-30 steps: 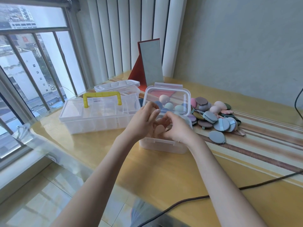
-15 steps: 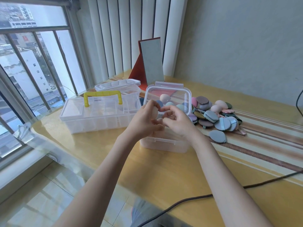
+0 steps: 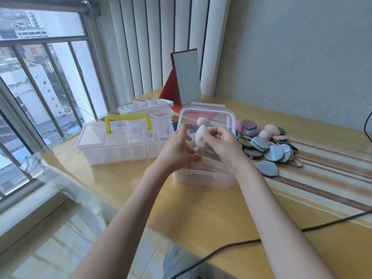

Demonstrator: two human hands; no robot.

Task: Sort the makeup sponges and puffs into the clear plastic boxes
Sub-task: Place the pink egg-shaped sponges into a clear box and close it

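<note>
Right hand [image 3: 220, 142] is pinching a pale pink teardrop makeup sponge [image 3: 201, 137] above the small clear plastic box [image 3: 203, 177]; left hand [image 3: 180, 150], grip loosely open, is hovering beside that box.

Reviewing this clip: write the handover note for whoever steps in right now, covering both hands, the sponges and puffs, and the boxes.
Right hand pinches a pale pink sponge above the open clear box.
Left hand is open beside it, holding nothing.
Done: a few sponges seem to lie in that box, seen through its raised lid.
Left: the pile of puffs and sponges on the table to the right.
The yellow-handled box is shut.
</note>
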